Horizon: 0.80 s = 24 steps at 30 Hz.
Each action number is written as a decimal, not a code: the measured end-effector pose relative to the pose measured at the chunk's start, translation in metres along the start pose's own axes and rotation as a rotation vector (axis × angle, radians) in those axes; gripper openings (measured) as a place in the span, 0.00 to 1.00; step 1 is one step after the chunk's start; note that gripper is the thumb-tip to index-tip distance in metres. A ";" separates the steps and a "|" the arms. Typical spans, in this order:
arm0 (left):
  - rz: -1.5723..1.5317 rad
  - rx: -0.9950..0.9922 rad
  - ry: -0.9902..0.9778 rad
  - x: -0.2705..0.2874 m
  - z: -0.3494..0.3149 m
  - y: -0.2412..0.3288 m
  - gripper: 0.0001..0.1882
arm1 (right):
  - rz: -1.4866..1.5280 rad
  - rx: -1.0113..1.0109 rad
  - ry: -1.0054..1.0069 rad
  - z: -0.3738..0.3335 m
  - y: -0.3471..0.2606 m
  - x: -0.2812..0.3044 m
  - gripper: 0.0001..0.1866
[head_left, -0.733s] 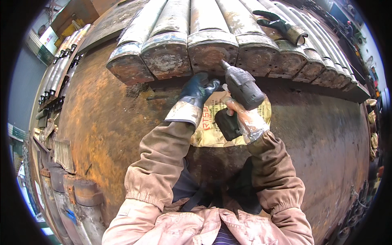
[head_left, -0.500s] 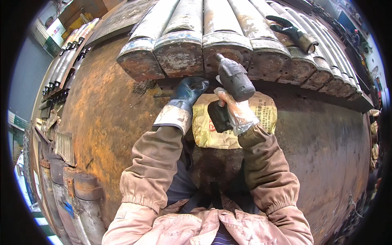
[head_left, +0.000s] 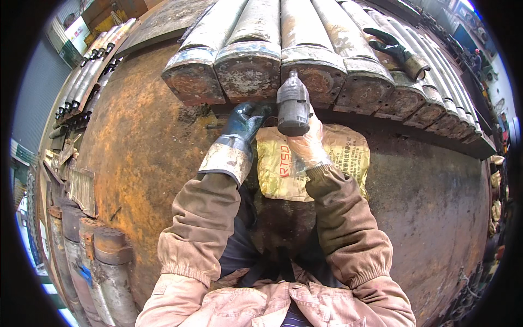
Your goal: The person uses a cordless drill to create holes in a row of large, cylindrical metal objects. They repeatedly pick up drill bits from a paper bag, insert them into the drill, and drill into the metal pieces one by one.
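Power tool (head_left: 293,110) held at one end of a metal column (head_left: 309,46).
The right hand (head_left: 311,140) is clamped on it, near a yellow sack (head_left: 348,150); the dark-gloved left hand (head_left: 244,121) curls just beside the tool, whether around anything cannot be told.

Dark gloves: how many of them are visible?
2: one worn on the left hand, and a loose glove lying on the metal tubes at upper right. Others may be hidden.

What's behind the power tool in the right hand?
The brown end face of a metal cylinder shows beyond it. The power tool covers part of that face and some of the right hand.
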<state>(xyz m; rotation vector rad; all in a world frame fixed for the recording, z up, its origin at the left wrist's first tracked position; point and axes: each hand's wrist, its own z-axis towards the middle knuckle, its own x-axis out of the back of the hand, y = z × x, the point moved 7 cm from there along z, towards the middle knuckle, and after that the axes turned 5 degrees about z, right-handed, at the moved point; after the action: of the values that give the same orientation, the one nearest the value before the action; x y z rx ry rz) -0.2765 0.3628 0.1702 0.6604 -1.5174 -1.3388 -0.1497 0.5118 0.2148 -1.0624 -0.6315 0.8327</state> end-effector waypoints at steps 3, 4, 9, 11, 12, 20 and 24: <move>-0.118 0.020 0.025 0.002 -0.006 0.004 0.14 | -0.190 0.004 -0.065 0.004 0.006 0.008 0.27; -0.118 0.018 0.027 0.002 -0.003 0.000 0.14 | -0.174 0.005 -0.062 0.004 0.007 0.008 0.27; -0.241 0.022 0.038 0.000 -0.004 0.008 0.13 | -0.299 0.009 -0.062 0.004 0.000 0.010 0.25; -0.321 0.023 0.014 -0.007 -0.007 0.012 0.12 | -0.354 -0.011 -0.057 0.004 0.006 0.015 0.24; -0.388 0.019 0.004 -0.006 -0.009 0.016 0.12 | -0.301 0.005 -0.036 0.003 0.004 0.014 0.24; -0.390 0.069 0.022 -0.004 -0.006 0.016 0.13 | -0.427 -0.034 -0.058 0.005 -0.012 0.016 0.22; -0.310 0.189 0.020 -0.007 -0.004 0.022 0.14 | -0.375 -0.045 -0.053 0.003 0.001 0.017 0.25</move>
<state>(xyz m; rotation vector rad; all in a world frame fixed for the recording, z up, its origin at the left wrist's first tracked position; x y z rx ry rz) -0.2659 0.3725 0.1887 1.0610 -1.5838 -1.4202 -0.1428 0.5281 0.2159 -0.9257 -0.8669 0.5225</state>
